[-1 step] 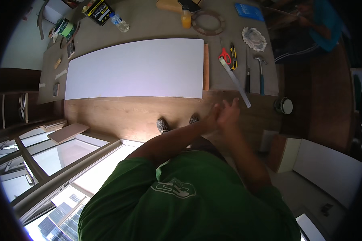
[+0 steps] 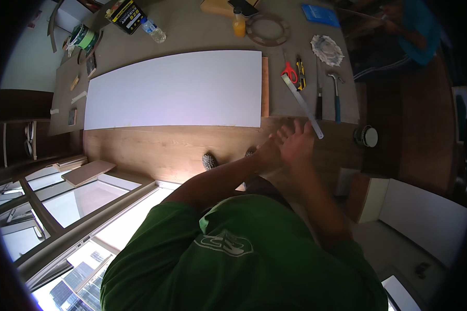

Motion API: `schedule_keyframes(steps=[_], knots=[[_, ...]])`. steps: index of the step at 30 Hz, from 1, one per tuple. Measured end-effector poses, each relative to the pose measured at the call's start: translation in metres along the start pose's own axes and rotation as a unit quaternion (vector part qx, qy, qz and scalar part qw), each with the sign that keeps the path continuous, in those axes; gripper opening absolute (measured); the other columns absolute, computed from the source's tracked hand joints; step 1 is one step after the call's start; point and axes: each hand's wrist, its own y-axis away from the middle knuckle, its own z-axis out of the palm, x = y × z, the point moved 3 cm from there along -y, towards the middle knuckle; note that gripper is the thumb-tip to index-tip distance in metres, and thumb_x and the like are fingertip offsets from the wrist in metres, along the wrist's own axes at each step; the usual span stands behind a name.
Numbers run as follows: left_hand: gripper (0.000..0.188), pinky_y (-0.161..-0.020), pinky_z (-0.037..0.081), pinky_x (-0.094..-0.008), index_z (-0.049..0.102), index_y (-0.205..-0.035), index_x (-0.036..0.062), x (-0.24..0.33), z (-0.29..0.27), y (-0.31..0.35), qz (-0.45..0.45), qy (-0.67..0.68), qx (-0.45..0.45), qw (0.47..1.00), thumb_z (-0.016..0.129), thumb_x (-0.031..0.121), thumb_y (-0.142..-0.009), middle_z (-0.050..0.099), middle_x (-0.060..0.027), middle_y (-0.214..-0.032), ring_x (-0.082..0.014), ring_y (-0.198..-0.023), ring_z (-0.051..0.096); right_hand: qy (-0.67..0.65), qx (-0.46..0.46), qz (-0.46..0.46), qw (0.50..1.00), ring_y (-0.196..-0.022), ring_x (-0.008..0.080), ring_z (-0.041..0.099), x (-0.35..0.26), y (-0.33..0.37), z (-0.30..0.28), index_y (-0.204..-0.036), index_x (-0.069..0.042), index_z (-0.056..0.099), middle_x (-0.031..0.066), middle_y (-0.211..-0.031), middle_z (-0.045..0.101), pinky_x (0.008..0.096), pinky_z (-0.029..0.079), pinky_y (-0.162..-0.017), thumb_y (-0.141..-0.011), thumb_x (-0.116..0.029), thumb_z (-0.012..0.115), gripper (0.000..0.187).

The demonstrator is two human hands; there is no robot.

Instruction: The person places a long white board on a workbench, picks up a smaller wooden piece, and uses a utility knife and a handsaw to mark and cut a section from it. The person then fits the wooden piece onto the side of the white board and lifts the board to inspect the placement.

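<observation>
Head view: both hands pressed together, left hand (image 2: 269,153) against right hand (image 2: 297,141), empty, fingers spread. Metal ruler (image 2: 302,105) just beyond right fingertips, long axis slanting away up-left; nearer right hand.

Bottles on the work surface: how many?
2: a clear plastic bottle at the top left beside a yellow-black box, and a yellow bottle top centre by the wooden ring. Others may be hidden.

White board (image 2: 174,90), red scissors (image 2: 289,71), hammer (image 2: 337,93), plastic bottle (image 2: 154,30).
</observation>
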Motion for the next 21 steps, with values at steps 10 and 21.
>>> schedule_keyframes(steps=[10, 21], knots=[[0.093, -0.119, 0.024, -0.0571, 0.017, -0.165, 0.022, 0.093, -0.019, 0.088, -0.077, 0.23, 0.135, 0.961, 0.047, 0.074, -0.094, 0.008, -0.0083, -0.172, -0.0331, -0.156, 0.015, 0.46, -0.202, -0.238, 0.831, -0.135, 0.0338, 0.046, 0.069, -0.086, -0.096, -0.148, -0.01, 0.046, 0.0177, -0.144, 0.051, 0.0468, 0.035, -0.113, -0.102, -0.033, 0.047, 0.051], [0.071, -0.116, 0.034, -0.0413, 0.051, -0.147, 0.0045, -0.123, -0.252, 0.302, -0.137, -0.098, 0.398, 0.902, 0.06, 0.054, -0.096, 0.054, -0.0148, -0.148, -0.029, -0.14, 0.047, 0.518, -0.058, -0.365, 0.772, -0.096, 0.035, 0.071, 0.108, -0.144, -0.055, -0.113, -0.003, 0.068, 0.0207, -0.097, 0.072, 0.0423, 0.055, -0.083, -0.093, -0.011, 0.062, 0.023]])
